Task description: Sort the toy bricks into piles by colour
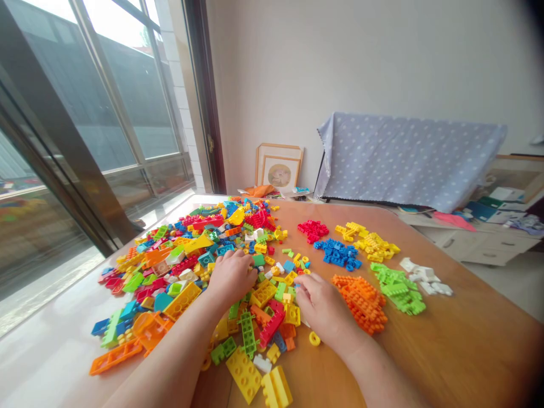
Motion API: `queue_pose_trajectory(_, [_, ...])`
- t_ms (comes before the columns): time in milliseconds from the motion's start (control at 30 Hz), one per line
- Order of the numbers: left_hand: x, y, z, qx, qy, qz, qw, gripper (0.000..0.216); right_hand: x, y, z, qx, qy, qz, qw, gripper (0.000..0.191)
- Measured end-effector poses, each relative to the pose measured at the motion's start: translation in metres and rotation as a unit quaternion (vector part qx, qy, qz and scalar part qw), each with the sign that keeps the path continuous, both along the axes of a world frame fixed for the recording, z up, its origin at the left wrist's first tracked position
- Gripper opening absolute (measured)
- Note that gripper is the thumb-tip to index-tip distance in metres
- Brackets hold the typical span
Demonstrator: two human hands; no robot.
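On the table (442,345), left hand (233,275) and right hand (322,303) rest among bricks (263,293), grips unclear.

A brown desk (442,340) is strewn with mixed toy bricks (185,265), while separate single-coloured piles (360,303) are ranged at the right.

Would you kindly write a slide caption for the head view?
Left hand and right hand at mixed toy bricks, single-colour piles alongside.

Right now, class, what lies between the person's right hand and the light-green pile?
In the head view, the orange pile lies between the right hand and the light-green pile.
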State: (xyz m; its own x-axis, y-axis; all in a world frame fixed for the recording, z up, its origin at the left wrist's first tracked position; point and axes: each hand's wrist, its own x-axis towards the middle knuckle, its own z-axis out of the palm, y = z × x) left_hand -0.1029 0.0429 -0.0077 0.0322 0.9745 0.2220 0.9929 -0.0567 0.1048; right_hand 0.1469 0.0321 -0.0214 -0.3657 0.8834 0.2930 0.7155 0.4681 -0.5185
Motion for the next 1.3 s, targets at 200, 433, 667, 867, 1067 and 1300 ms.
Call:
queue_pose_trajectory(200, [-0.002, 0.004, -0.001, -0.007, -0.021, -0.029, 0.999, 0.017, -0.001, -0.001, 0.000, 0.008, 0.011, -0.001, 1.000, 0.021])
queue_pose_trajectory(433, [0.008, 0.005, -0.005, -0.005, -0.319, -0.058, 0.946, 0.020, -0.003, 0.001, -0.005, 0.018, 0.085, 0.011, 0.996, 0.019])
queue_pose_trajectory(667, [0.037, -0.008, 0.007, -0.126, -0.669, -0.156, 0.716, 0.026, -0.011, -0.001, -0.001, -0.019, 0.228, 0.030, 0.973, 0.023])
queue_pose_trajectory(867, [0.047, -0.016, 0.013, -0.148, -0.699, -0.193, 0.672, 0.035, -0.015, -0.008, 0.010, -0.076, 0.296, 0.042, 0.951, 0.029])
queue_pose_trajectory(1067, [0.052, -0.019, 0.012, -0.143, -0.666, -0.214, 0.700, 0.039, -0.014, -0.008, 0.016, -0.075, 0.320, 0.049, 0.943, 0.023])
queue_pose_trajectory(1300, [0.046, -0.015, 0.003, -0.063, -0.501, -0.194, 0.841, 0.040, 0.006, 0.015, 0.017, -0.117, 0.360, -0.016, 0.925, 0.023])
